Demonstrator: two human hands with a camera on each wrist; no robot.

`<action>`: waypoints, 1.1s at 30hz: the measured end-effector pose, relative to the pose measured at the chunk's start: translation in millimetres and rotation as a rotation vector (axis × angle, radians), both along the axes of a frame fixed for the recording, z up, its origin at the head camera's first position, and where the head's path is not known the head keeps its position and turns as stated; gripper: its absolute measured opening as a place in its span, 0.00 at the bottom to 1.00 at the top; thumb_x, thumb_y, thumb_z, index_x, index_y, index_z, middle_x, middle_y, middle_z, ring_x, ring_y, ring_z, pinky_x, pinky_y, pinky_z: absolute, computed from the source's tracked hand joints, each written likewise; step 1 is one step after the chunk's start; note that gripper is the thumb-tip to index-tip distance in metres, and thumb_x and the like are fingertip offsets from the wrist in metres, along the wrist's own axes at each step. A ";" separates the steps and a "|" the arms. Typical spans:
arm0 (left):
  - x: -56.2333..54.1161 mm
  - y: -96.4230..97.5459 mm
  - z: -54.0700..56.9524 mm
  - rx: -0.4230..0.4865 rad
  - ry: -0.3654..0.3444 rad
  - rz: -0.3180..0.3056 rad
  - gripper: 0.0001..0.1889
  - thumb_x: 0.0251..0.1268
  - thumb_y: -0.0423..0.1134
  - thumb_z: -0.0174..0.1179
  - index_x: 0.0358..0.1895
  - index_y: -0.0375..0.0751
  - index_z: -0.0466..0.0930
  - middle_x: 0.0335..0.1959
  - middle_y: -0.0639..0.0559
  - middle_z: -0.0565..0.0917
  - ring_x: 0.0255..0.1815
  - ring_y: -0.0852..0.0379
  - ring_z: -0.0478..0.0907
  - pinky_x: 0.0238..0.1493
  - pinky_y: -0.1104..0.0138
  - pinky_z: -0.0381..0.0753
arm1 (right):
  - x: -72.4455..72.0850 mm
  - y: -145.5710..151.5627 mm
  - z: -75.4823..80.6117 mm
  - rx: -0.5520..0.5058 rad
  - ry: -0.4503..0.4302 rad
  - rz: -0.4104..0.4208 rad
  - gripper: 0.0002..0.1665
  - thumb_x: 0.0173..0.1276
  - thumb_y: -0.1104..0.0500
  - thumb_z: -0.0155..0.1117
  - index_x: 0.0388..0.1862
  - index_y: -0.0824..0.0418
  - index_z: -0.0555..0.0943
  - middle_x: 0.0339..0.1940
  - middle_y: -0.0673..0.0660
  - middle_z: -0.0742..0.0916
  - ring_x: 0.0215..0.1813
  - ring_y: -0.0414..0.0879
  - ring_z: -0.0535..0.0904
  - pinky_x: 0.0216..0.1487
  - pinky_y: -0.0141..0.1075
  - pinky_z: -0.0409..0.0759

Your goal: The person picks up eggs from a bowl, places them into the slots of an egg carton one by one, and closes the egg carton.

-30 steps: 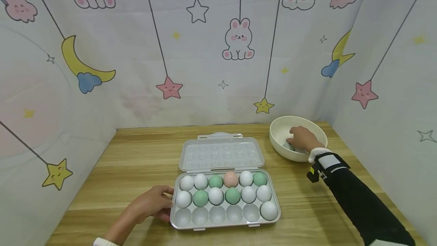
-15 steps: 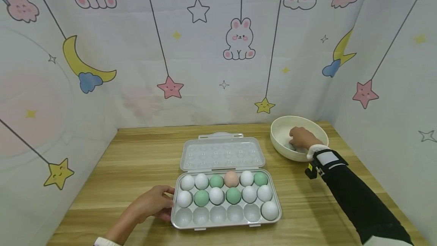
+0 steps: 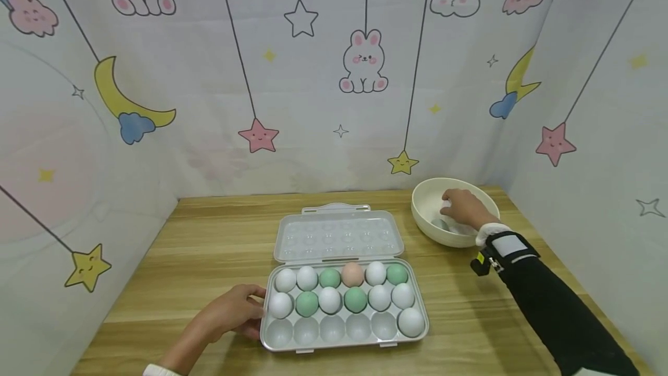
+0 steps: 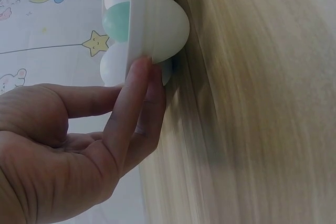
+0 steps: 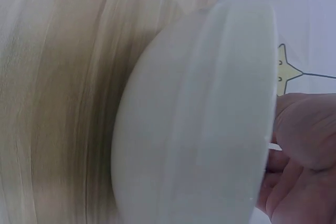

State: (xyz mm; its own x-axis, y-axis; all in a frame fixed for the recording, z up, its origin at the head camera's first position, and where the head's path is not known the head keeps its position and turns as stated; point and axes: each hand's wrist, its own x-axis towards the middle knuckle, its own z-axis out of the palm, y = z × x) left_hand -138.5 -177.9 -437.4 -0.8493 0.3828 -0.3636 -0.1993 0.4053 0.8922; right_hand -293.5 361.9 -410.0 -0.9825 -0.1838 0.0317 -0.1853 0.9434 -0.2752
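Observation:
On the table stands a clear plastic egg carton (image 3: 344,338), lid (image 3: 339,237) laid back. White, green and one peach egg (image 3: 352,275) fill its two back rows; a white egg (image 3: 411,322) sits at the front right. My left hand (image 3: 235,312) pinches the carton's left rim, thumb on top and fingers beneath, as the left wrist view shows. My right hand (image 3: 466,209) is inside a cream bowl (image 3: 425,228), a white egg (image 3: 447,204) between thumb and fingers. Below it a greenish egg (image 3: 440,224) lies in the bowl. In the right wrist view the bowl wall hides the fingertips.
The wooden table (image 3: 219,237) runs back to a white cloth backdrop (image 3: 313,161) printed with stars and rabbits, which also closes off both sides. The bowl stands near the back right corner. Several cups in the carton's front row hold no egg.
My right hand dipped down among the eggs in the bowl and has risen slightly, now with a white egg between its fingers. The left hand and the carton stay where they were.

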 end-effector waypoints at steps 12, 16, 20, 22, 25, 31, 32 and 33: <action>0.0 -0.7 -1.0 0.002 0.010 -0.006 0.23 0.64 0.22 0.56 0.61 0.13 0.66 0.35 0.43 0.85 0.33 0.49 0.85 0.32 0.59 0.90 | 19.9 -0.7 25.2 -0.208 0.128 0.044 0.25 0.73 0.62 0.66 0.62 0.78 0.76 0.55 0.75 0.83 0.53 0.67 0.81 0.53 0.60 0.82; -0.4 -1.7 -2.2 0.002 0.015 -0.015 0.23 0.65 0.23 0.55 0.60 0.13 0.66 0.35 0.43 0.85 0.33 0.49 0.85 0.31 0.60 0.90 | 32.5 -5.3 41.0 -0.268 0.146 0.040 0.27 0.73 0.62 0.66 0.64 0.78 0.75 0.59 0.76 0.81 0.55 0.67 0.80 0.54 0.60 0.82; -0.2 -1.3 -0.5 0.004 0.017 -0.016 0.23 0.64 0.22 0.55 0.61 0.12 0.65 0.35 0.42 0.85 0.33 0.49 0.85 0.31 0.59 0.90 | 49.0 -14.3 60.1 -0.297 0.161 0.043 0.28 0.74 0.62 0.66 0.66 0.77 0.74 0.60 0.75 0.80 0.55 0.67 0.80 0.53 0.60 0.84; 0.1 -0.5 1.0 0.008 0.016 -0.019 0.23 0.64 0.22 0.55 0.61 0.12 0.65 0.35 0.42 0.85 0.33 0.50 0.85 0.32 0.59 0.91 | 58.2 -19.1 68.7 -0.303 0.174 0.051 0.28 0.74 0.61 0.66 0.66 0.76 0.74 0.60 0.74 0.80 0.56 0.67 0.80 0.54 0.60 0.84; 0.7 1.0 3.3 0.011 0.017 -0.021 0.24 0.64 0.22 0.55 0.61 0.12 0.65 0.35 0.42 0.85 0.33 0.50 0.85 0.32 0.59 0.91 | 71.7 -26.4 78.8 -0.307 0.226 0.071 0.27 0.73 0.62 0.68 0.65 0.74 0.75 0.59 0.71 0.80 0.55 0.64 0.80 0.54 0.59 0.84; 1.6 1.9 2.7 0.016 0.016 -0.018 0.24 0.64 0.22 0.55 0.61 0.12 0.65 0.35 0.42 0.85 0.32 0.50 0.85 0.32 0.60 0.90 | 94.1 -41.8 92.3 -0.312 0.378 0.171 0.23 0.68 0.65 0.73 0.59 0.71 0.78 0.54 0.66 0.83 0.52 0.58 0.81 0.52 0.55 0.87; 1.7 1.8 1.6 0.020 0.016 -0.020 0.23 0.64 0.22 0.55 0.61 0.12 0.65 0.35 0.42 0.85 0.33 0.50 0.85 0.32 0.60 0.90 | 97.8 -44.2 94.3 -0.311 0.398 0.189 0.23 0.67 0.65 0.73 0.59 0.70 0.79 0.53 0.65 0.83 0.51 0.56 0.81 0.51 0.53 0.87; 1.9 1.6 0.7 0.022 0.015 -0.022 0.23 0.65 0.22 0.55 0.61 0.12 0.65 0.35 0.42 0.85 0.33 0.50 0.85 0.32 0.59 0.91 | 101.5 -46.5 96.0 -0.314 0.415 0.206 0.23 0.67 0.66 0.74 0.58 0.70 0.79 0.52 0.64 0.84 0.50 0.55 0.81 0.50 0.53 0.87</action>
State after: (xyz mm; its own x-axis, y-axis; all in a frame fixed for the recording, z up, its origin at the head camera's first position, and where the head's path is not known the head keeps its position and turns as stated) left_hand -136.7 -176.3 -436.8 -0.8460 0.4092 -0.3419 -0.1770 0.3894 0.9039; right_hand -192.0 315.5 -314.0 -0.8209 -0.2898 0.4921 -0.5094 0.7610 -0.4017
